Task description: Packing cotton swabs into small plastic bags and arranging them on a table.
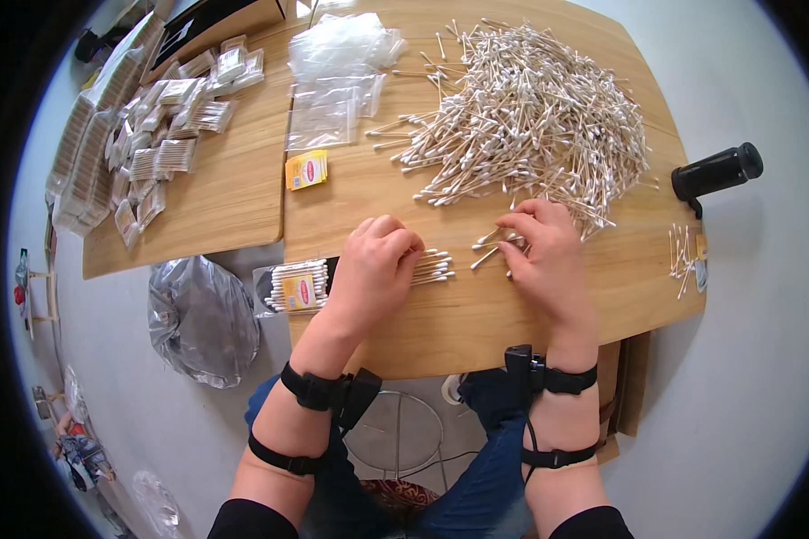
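A: Starting with the head view, the only one: how much is done?

B: A good deal, I'd judge. Filled packets [178,154] lie heaped on the left part of the bench [234,211], beside stacked rows of packets [79,148].

A: And the one nearest the hands?

B: A clear packet [298,287] of swabs with a yellow card sits just left of the left hand [379,262]; I can't tell whether it's sealed.

A: What are the hands doing?

B: The left has its fingers drawn together over a bundle of swabs [433,266], their tips poking out to its right. The right hand [541,251] keeps thumb and forefinger narrowly apart at a few loose swabs [487,255]. Whether either grips, I can't tell.

A: What's left?

B: Plenty, by the look of it: a broad heap of swabs [535,117] beyond the right hand, flat clear bags [333,94] and yellow cards [306,170].
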Demonstrator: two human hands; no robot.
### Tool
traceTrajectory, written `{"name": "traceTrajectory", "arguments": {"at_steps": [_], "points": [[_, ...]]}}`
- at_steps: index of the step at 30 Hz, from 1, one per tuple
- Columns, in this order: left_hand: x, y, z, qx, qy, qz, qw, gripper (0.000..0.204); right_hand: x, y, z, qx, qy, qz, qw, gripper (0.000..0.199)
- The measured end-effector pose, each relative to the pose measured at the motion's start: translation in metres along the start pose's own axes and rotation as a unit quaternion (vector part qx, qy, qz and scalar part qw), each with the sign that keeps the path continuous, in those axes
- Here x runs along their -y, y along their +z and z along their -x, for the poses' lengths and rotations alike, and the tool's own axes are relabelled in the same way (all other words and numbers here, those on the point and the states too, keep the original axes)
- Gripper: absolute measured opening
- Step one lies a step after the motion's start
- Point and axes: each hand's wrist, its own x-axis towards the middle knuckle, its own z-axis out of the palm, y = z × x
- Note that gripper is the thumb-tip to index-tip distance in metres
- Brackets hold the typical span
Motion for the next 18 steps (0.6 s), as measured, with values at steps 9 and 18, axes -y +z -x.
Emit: {"name": "traceTrajectory", "arguments": {"at_steps": [9,18], "points": [[-0.01,-0.006,0.006,0.059,0.018,0.021,0.998,0.005,-0.004,0.005,-0.001,0.022,-0.017,0.046,0.999,0.014],[-0.005,-0.01,0.009,-0.011,-0.041,0.063,0.997,0.006,0.002,0.016,-0.007,0.041,-0.04,0.056,0.997,0.01]]}}
